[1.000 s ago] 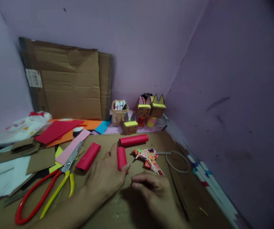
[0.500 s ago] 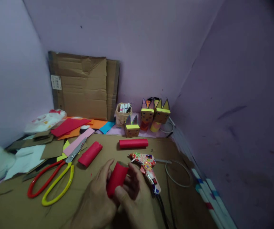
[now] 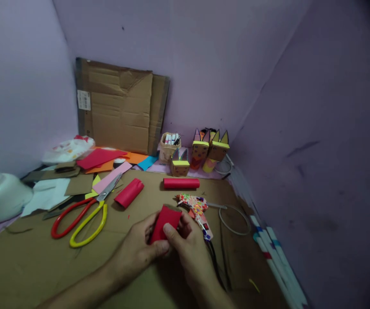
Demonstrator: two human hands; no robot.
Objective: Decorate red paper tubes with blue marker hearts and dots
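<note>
Between my two hands is a red paper-covered tube (image 3: 165, 224), tilted, its dark opening facing away from me. My left hand (image 3: 141, 244) wraps its left side, with the thumb near the lower end. My right hand (image 3: 186, 242) grips the right side, its thumb pressed on the red surface. Just beyond lie a second red tube (image 3: 129, 193), set at a slant, and a thinner red roll (image 3: 181, 183). Close to my right hand rests a glue gun (image 3: 196, 208) with a patterned body and a clear glue stick in its back.
Scissors (image 3: 103, 196) with red and yellow handles lie left, beside paper and cardboard scraps (image 3: 80, 184). A white pot (image 3: 3, 195) stands far left. Cardboard animal figures (image 3: 218, 151) and a pen holder (image 3: 168, 148) stand at the back. A cable coil (image 3: 234, 221) lies right.
The view has shifted, so more of my forearms shows. My left thumb has come onto the lower end of the tube, and my right thumb has moved up its surface.
</note>
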